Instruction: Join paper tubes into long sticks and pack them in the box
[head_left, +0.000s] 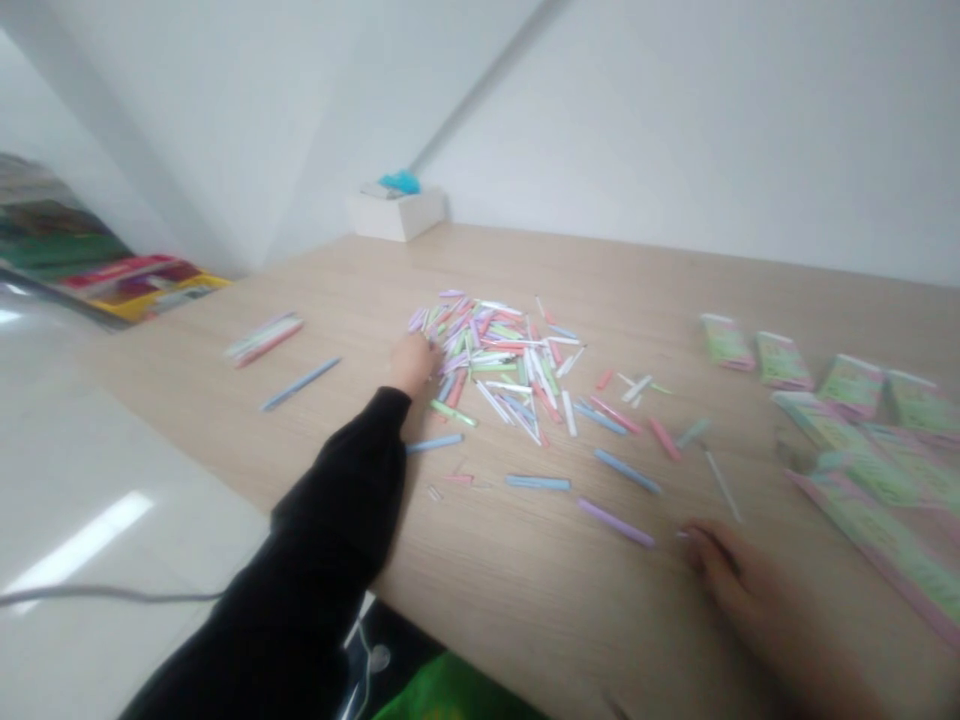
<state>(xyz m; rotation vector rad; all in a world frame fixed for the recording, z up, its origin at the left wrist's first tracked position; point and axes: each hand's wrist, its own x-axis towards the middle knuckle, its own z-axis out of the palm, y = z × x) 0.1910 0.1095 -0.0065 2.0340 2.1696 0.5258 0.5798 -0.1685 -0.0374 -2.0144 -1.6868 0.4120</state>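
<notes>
While the left hand (411,365) rests against the near-left edge of a heap of pastel sticks (487,350), its fingers curl together; whether they hold a stick is hidden. The heap lies loose and crisscrossed on a pale wood counter (600,270), with stray sticks fanned out on its near and right sides. Below and right of the heap, the right hand (720,570) sits at the counter's near edge with its fingers drawn together around a small pale tip (682,535), too blurred to say whether it is gripped. A purple stick (615,522) lies just beyond those fingers. Right of the heap, green-and-pink packets (862,470) lie in overlapping rows, while a small bundle of sticks (264,340) and a lone blue stick (300,384) lie left of it. A white box (396,215) stands well behind the heap, against the wall.

Sticks this thin could roll or scatter if the sleeve (337,480) or a wrist drags across them. Any stick pushed toward the near edge could drop off the counter, and strays could slide in among the packets.
</notes>
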